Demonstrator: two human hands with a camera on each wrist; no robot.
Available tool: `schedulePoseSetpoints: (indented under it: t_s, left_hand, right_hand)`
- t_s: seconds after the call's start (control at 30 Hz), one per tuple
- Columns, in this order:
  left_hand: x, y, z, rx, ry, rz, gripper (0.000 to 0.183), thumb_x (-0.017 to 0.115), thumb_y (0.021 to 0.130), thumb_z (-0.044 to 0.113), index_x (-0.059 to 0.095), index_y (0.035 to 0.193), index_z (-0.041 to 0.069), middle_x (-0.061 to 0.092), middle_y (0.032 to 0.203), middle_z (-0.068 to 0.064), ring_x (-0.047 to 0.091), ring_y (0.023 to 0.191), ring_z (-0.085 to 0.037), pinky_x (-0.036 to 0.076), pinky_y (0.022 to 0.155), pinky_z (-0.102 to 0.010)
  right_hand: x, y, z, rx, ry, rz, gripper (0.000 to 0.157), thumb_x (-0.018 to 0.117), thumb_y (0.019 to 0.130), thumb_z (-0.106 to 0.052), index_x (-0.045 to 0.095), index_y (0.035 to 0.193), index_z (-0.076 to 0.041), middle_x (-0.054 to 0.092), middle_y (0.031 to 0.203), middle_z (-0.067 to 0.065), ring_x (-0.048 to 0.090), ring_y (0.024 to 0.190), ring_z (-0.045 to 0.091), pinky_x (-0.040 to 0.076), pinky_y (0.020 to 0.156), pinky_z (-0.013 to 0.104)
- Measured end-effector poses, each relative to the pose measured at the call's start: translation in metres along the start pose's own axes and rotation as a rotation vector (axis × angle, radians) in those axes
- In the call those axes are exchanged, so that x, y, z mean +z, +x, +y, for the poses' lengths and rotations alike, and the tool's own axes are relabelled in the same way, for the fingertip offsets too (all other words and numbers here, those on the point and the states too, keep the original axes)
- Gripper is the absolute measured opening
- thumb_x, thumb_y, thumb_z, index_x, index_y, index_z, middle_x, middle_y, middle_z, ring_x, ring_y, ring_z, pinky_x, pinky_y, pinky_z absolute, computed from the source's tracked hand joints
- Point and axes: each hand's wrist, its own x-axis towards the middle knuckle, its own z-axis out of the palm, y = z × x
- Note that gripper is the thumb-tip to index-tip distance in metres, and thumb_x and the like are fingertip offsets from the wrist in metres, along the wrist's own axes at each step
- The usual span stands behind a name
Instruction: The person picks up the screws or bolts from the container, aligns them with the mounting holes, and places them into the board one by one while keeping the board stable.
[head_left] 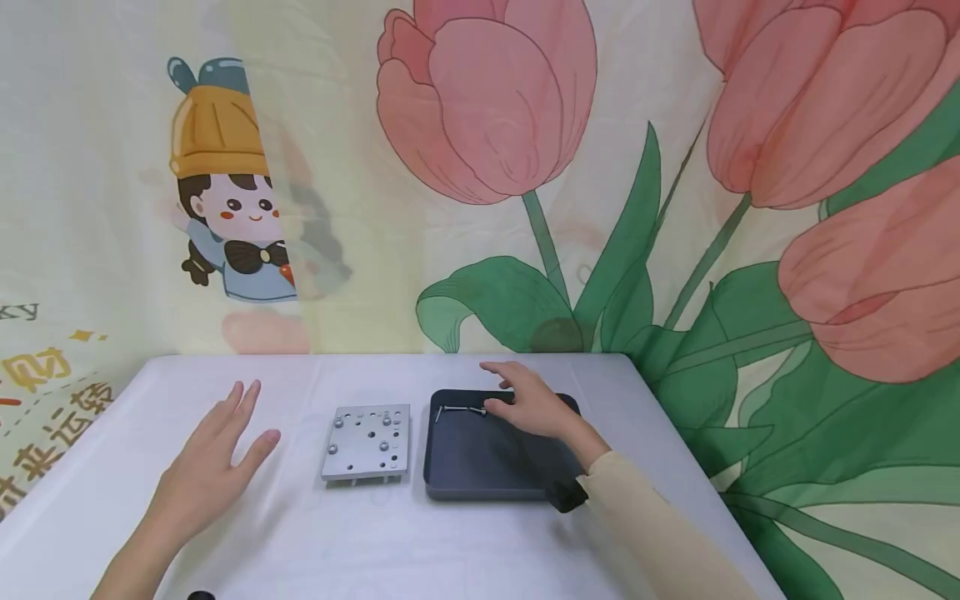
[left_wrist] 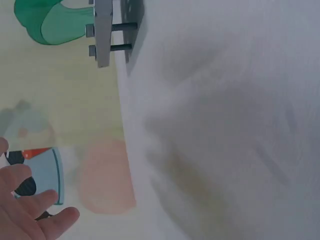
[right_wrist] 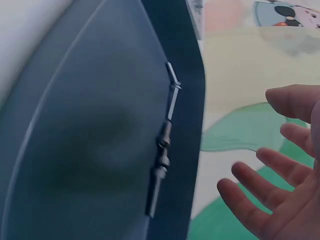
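Observation:
A square silver metal plate (head_left: 360, 458) with several holes lies on the table, raised on bolts whose heads show on top and whose shanks reach below it in the left wrist view. To its right is a dark grey tray (head_left: 487, 475), with several metal screws (right_wrist: 162, 150) along its far side. My right hand (head_left: 534, 406) hovers over the tray's far part, fingers spread and holding nothing. Left of the plate, my left hand (head_left: 202, 471) is raised above the table with fingers extended, touching nothing. Part of the tray's far right corner is hidden behind the right hand.
A white cloth covers the table (head_left: 360, 542). Directly behind its far edge hangs a printed curtain (head_left: 360, 317) with tulips and a cartoon figure. A black device (head_left: 566, 496) sits at the right wrist, by the tray's near right corner.

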Motion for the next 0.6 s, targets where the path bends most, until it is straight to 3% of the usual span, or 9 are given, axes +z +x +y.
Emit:
schedulePoseSetpoints:
  t_s: [0.1, 0.33, 0.6]
  left_hand:
    - [0.004, -0.003, 0.007, 0.008, -0.085, 0.002, 0.080, 0.056, 0.109, 0.049, 0.014, 0.172, 0.024, 0.016, 0.176, -0.020, 0.024, 0.153, -0.057, 0.028, 0.101, -0.084]
    - [0.016, -0.006, 0.018, -0.004, -0.260, -0.030, 0.080, 0.057, 0.109, 0.044, 0.013, 0.172, 0.025, 0.020, 0.175, -0.021, 0.024, 0.154, -0.056, 0.023, 0.112, -0.078]
    - [0.023, -0.016, 0.029, -0.073, -0.364, -0.102, 0.078, 0.055, 0.110, 0.046, 0.015, 0.172, 0.024, 0.030, 0.170, -0.026, 0.045, 0.143, -0.054, 0.044, 0.105, -0.069]
  right_hand:
    - [0.009, 0.010, 0.000, 0.014, 0.061, -0.055, 0.059, 0.068, 0.105, -0.019, 0.048, 0.160, -0.012, 0.053, 0.157, 0.012, 0.066, 0.126, 0.032, 0.054, 0.102, 0.048]
    - [0.023, 0.027, 0.002, 0.053, 0.127, -0.191, 0.054, 0.067, 0.105, -0.018, 0.053, 0.156, -0.010, 0.058, 0.153, 0.019, 0.069, 0.121, 0.032, 0.056, 0.098, 0.045]
    - [0.037, 0.046, 0.001, 0.048, 0.068, -0.258, 0.052, 0.067, 0.103, -0.016, 0.055, 0.152, -0.004, 0.062, 0.148, 0.016, 0.059, 0.135, 0.030, 0.047, 0.112, 0.048]
